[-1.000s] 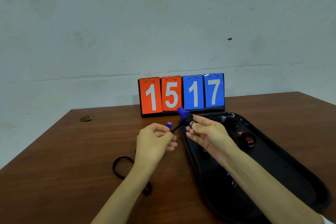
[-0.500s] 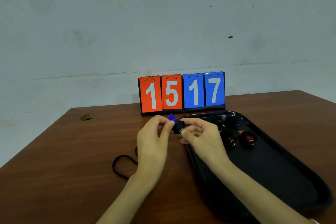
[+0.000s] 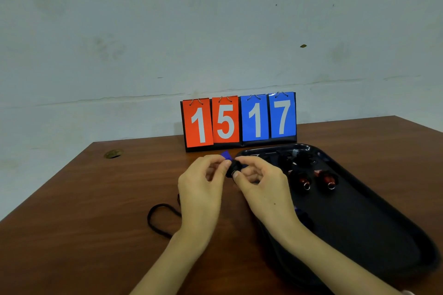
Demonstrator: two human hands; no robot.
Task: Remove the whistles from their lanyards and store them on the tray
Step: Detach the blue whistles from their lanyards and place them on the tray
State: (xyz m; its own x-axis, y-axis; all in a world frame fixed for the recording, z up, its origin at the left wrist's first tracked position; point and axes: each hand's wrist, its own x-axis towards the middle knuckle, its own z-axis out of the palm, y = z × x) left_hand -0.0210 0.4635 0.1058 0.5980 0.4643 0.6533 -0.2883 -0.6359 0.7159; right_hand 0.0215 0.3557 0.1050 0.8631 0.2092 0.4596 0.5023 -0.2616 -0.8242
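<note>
- Drawn together since a second ago: left hand (image 3: 201,188) and right hand (image 3: 262,189), fingertips pinching blue whistle (image 3: 226,155) between them.
- Lanyard loop (image 3: 158,220) on table (image 3: 91,199); red whistles (image 3: 303,178) in tray (image 3: 359,223).

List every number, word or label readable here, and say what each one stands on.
"1": first orange flip card of the black tabletop scoreboard
"5": second orange flip card
"1": third flip card, blue
"7": fourth flip card, blue
No text can be read on the dark red whistles or the glossy black tray.
</note>
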